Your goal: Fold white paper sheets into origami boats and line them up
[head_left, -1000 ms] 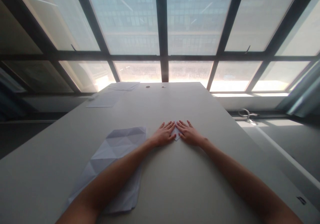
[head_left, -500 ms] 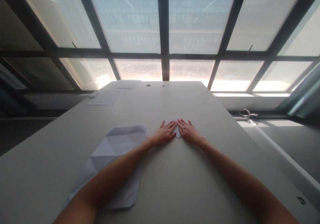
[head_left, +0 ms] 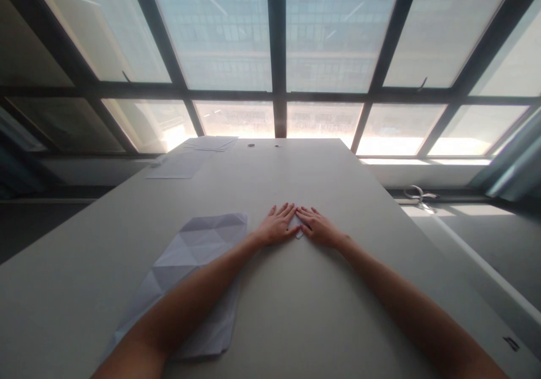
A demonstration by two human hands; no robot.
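Note:
A small piece of folded white paper [head_left: 298,234] lies on the table, mostly covered by my hands. Lying flat over its left side is my left hand [head_left: 276,225], open with the fingers stretched out. My right hand [head_left: 316,227] presses flat on its right side, also open, and the fingertips of both hands nearly meet at the far end. Under my left forearm is a larger sheet of creased white paper [head_left: 211,235] with a grid of fold lines, partly hidden by the arm.
Several white sheets [head_left: 177,168] lie at the far left of the long white table [head_left: 296,311]. Near its far edge is a small dark round spot [head_left: 251,145]. Tall windows [head_left: 321,35] stand beyond, and a white pipe-like bar [head_left: 477,255] runs along the right.
My hands have slid slightly nearer to me and closer together over the folded paper, covering more of it. The creased sheet stays where it was.

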